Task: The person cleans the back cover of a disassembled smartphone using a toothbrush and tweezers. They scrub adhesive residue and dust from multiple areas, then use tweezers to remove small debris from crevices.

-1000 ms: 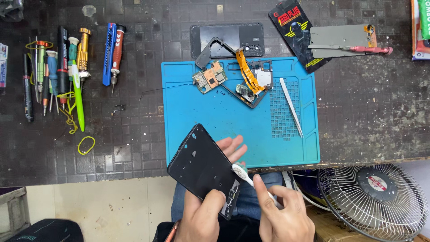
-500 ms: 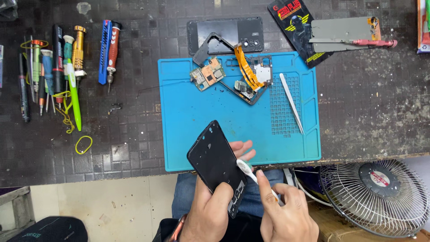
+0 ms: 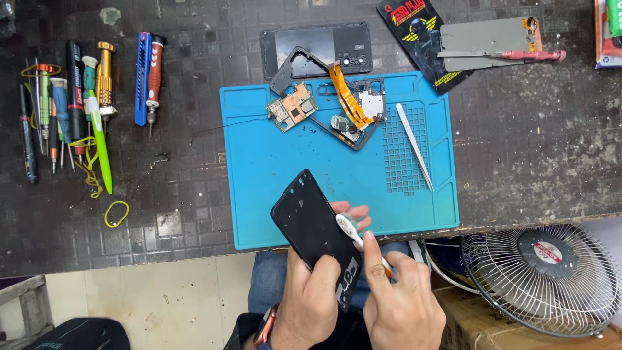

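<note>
My left hand (image 3: 311, 298) grips a black phone frame (image 3: 310, 227), tilted with its top end over the near edge of the blue work mat (image 3: 272, 194). My right hand (image 3: 402, 304) holds a small white brush (image 3: 348, 228) whose head rests against the frame's right edge. On the mat's far part lie a small circuit board (image 3: 291, 115), a black inner frame with an orange flex cable (image 3: 346, 107) and silver tweezers (image 3: 414, 146).
A black back cover (image 3: 311, 45) lies beyond the mat. Several screwdrivers and pens (image 3: 84, 104) line the table's left side, with a yellow rubber band (image 3: 116, 214) nearby. A black packet and metal plate (image 3: 479, 42) are far right. A floor fan (image 3: 544, 279) stands below the table edge.
The phone frame and both hands have shifted slightly to the right and up toward the mat. The brush head has moved up along the frame's edge.
</note>
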